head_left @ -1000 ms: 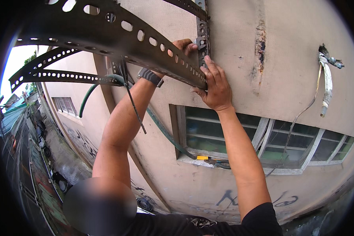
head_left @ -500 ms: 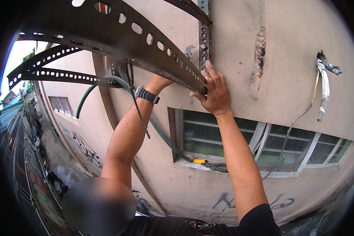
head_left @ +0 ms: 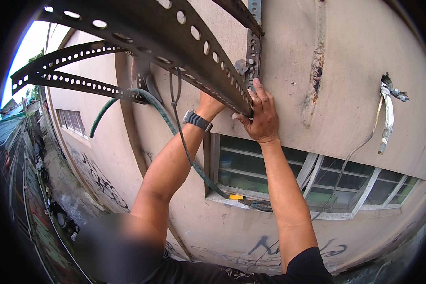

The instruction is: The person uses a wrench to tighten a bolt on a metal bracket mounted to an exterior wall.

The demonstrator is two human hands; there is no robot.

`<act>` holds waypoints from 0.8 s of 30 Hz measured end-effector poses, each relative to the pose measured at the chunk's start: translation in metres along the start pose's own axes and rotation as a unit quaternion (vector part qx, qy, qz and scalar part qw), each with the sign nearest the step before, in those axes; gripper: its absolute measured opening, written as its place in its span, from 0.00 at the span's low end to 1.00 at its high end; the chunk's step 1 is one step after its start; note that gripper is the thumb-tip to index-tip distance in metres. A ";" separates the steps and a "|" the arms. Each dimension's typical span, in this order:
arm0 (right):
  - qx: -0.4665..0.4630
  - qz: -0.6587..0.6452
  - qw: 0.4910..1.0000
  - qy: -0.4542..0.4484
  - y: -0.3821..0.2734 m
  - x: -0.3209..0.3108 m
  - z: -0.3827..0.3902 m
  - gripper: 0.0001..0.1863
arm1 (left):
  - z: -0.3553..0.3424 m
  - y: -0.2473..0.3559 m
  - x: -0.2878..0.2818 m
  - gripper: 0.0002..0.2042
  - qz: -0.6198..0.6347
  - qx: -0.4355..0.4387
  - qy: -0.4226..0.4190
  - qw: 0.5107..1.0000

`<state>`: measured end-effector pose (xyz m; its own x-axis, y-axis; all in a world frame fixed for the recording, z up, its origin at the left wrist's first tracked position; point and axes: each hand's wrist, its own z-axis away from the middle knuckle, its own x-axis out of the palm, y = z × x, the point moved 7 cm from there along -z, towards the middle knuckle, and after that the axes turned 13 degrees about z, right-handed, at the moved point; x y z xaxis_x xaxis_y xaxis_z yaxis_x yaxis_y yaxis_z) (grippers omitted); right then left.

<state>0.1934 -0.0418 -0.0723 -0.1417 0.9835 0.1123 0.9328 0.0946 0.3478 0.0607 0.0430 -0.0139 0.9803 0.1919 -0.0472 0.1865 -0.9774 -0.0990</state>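
Note:
A dark slotted metal angle bar (head_left: 194, 52) slants from the upper left to the wall, ending at an upright slotted rail (head_left: 253, 49). My right hand (head_left: 264, 116) is braced round the bar's wall end, thumb below it and fingers reaching up along the rail. My left hand (head_left: 211, 105), below a wrist watch (head_left: 197, 120), reaches behind the bar, so its fingers are hidden. Above the bar, in line with that hand, shows the head of an adjustable wrench (head_left: 242, 66), at a bolt (head_left: 251, 62) on the rail; its handle is hidden.
Another slotted bracket (head_left: 75, 85) juts out at left. A green hose (head_left: 163, 113) and a dark cable (head_left: 182, 142) hang near my left forearm. A yellow-handled tool (head_left: 235, 197) lies on the window (head_left: 288, 177) ledge. Wrapped pipes (head_left: 387, 116) stick out at right. A street lies far below left.
The wrench head has moved right, from beside the rail up to the bolt. My left forearm has shifted right with it. My right hand stays at the bar's end; the view has shifted slightly.

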 end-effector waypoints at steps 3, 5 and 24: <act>0.006 -0.004 1.000 -0.009 0.001 -0.001 0.001 0.39 | -0.002 0.008 0.004 0.18 0.021 0.013 0.003 1.000; 0.004 -0.010 1.000 -0.005 -0.001 0.000 0.001 0.39 | -0.001 0.003 0.005 0.19 0.036 0.009 0.009 0.999; 0.001 -0.007 1.000 0.003 0.001 -0.002 0.002 0.39 | -0.100 0.006 -0.009 0.12 -0.087 0.198 -0.335 0.917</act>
<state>0.1948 -0.0430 -0.0738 -0.1568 0.9813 0.1120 0.9316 0.1093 0.3468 0.0600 0.0265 0.0855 0.6529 0.4830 -0.5835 0.1678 -0.8434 -0.5104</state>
